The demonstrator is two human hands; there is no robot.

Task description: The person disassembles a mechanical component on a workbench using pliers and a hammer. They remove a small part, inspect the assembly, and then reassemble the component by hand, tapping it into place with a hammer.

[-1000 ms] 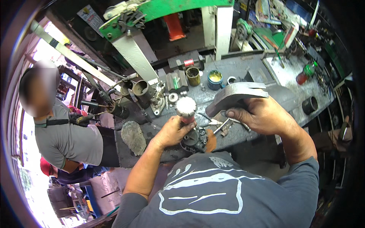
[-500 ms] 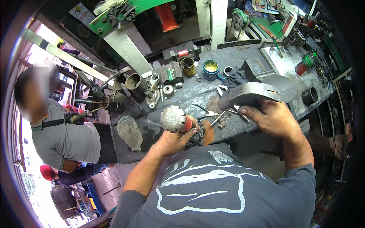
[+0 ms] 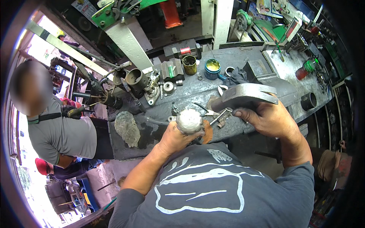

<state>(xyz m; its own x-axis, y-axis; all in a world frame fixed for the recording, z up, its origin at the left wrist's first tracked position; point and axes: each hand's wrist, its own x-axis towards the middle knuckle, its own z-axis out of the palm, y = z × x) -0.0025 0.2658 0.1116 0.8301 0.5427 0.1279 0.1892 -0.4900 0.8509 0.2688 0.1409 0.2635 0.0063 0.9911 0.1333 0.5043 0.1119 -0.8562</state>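
Observation:
My right hand (image 3: 266,117) is closed round a claw hammer (image 3: 245,92), its grey steel head raised above the bench and its split claw toward the right. My left hand (image 3: 176,136) is wrapped round a metal tool with a broad, mushroomed round head (image 3: 189,121). That head faces up; the tool's lower end is hidden, so its exact kind does not show. The hammer is apart from it. Just beyond the left hand lie black-handled pliers (image 3: 205,110), a thin metal rod (image 3: 219,118) and an orange-brown scrap (image 3: 207,133) on the bench.
The metal workbench (image 3: 182,99) carries a blue tin (image 3: 211,70), a yellowish can (image 3: 189,66), dark cloth (image 3: 236,78), a crumpled sheet (image 3: 127,129) and a metal cylinder (image 3: 135,79). A person in a grey shirt (image 3: 64,133) stands at the left.
The mushroomed tool in my left hand has tilted and shifted slightly right, so its top now faces up more squarely. The hammer has moved only slightly.

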